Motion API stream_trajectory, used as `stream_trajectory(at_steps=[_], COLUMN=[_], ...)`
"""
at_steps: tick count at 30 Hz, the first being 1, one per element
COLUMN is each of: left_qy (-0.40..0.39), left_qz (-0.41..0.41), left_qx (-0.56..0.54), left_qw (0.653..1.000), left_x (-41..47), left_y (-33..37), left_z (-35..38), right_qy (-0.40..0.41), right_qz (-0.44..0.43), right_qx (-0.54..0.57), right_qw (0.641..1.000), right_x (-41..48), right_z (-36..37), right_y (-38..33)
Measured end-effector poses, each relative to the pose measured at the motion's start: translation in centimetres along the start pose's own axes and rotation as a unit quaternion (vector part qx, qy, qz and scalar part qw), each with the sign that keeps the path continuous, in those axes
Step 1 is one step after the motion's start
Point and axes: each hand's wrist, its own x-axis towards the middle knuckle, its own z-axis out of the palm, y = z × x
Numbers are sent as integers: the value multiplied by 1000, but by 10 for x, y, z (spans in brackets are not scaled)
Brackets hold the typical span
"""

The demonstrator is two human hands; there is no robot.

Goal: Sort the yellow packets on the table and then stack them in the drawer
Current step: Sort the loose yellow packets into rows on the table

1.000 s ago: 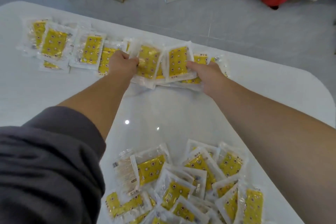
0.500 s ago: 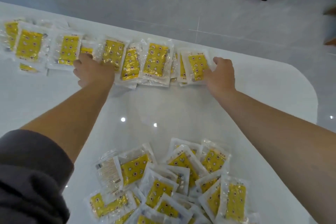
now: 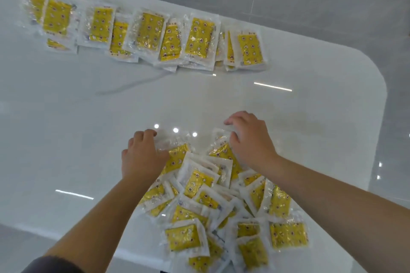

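Now, head view: our left hand (image 3: 144, 155) and right hand (image 3: 251, 139) each pinch a yellow packet (image 3: 176, 157) in a narrow grip, atop the heap (image 3: 199, 206) by the near edge of the tabletop (image 3: 66, 128); we should lift singly toward the far-edge row (image 3: 150, 33).

**Operator:** Report the change in hand position.

**Inspector:** Both hands have withdrawn from the far row (image 3: 150, 33) of packets to the near pile (image 3: 221, 206). The left hand (image 3: 142, 157) previously rested at the row's left-centre. It now grips the left packet (image 3: 177, 157) at the pile's far edge, fingers curled over its clear border. The right hand (image 3: 248, 139) previously held the row's right end. It now grips the right packet (image 3: 221, 150), also at the pile's far edge.

**Operator:** Condition of the far row?

**Inspector:** Released. No hand contacts it, and its packets lie more spread out along the counter (image 3: 66, 139), overlapping.
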Motion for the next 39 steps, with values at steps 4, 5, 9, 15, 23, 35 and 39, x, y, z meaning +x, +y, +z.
stream_trajectory(at_steps=[4,5,9,15,23,35,39], left_qy=[-17,-22,-13,48,101,62,34], left_qz=[-51,-75,-154,-258,-178,224,203], left_qx=[8,-8,-81,-340,-375,54,23], left_qw=[999,997,985,903,904,971,978], left_x=[-12,-14,-17,-15,-14,-35,-30], left_y=[-30,-34,-37,-40,-91,-119,-116], left_z=[5,6,16,24,4,33,38], right_qy=[-72,-87,-118,-121,-73,-98,-110], right_qz=[-61,-70,-88,-100,-141,-97,-74], right_qx=[-24,-30,-59,-116,-257,-259,-215], right_qw=[995,993,987,981,953,956,967], right_x=[-21,-23,-24,-3,25,34,31], right_z=[21,27,52,80,97,96,92], right_y=[-24,-31,-59,-89,-108,-112,-111])
